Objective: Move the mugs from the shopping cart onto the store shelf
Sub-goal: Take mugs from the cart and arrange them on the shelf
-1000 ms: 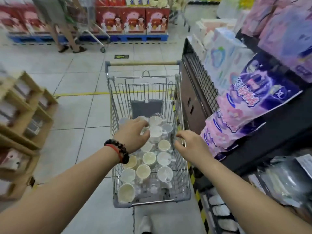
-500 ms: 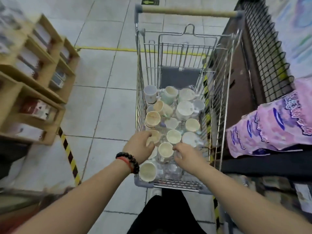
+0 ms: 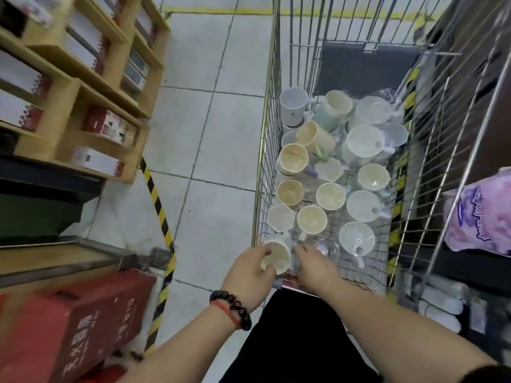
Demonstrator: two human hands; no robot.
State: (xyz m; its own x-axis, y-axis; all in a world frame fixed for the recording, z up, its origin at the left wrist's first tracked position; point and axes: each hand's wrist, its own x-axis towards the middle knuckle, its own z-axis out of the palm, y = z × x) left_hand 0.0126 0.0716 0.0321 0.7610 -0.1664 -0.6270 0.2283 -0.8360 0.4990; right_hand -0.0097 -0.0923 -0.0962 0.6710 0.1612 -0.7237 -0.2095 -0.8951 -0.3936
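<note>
A wire shopping cart [image 3: 266,150] stands in front of me, holding several mugs [image 3: 330,196] in cream, white and pale green, most with their mouths up. At the cart's near left corner my left hand [image 3: 250,275], with a bead bracelet at the wrist, grips a cream mug [image 3: 277,257] tilted toward me. My right hand [image 3: 313,265] reaches in beside that mug with its fingers curled down among the clear wrapped items; what it holds is hidden.
Wooden shelves [image 3: 69,87] with boxed goods stand at the left. A red cabinet [image 3: 74,324] sits low left behind black-and-yellow floor tape [image 3: 159,208]. Dark shelving with a pink-purple package [image 3: 481,214] flanks the cart's right side.
Both hands drew back from the far mugs to the cart's near end. My left hand has taken hold of the nearest cream mug. The view has dipped down and closer.
</note>
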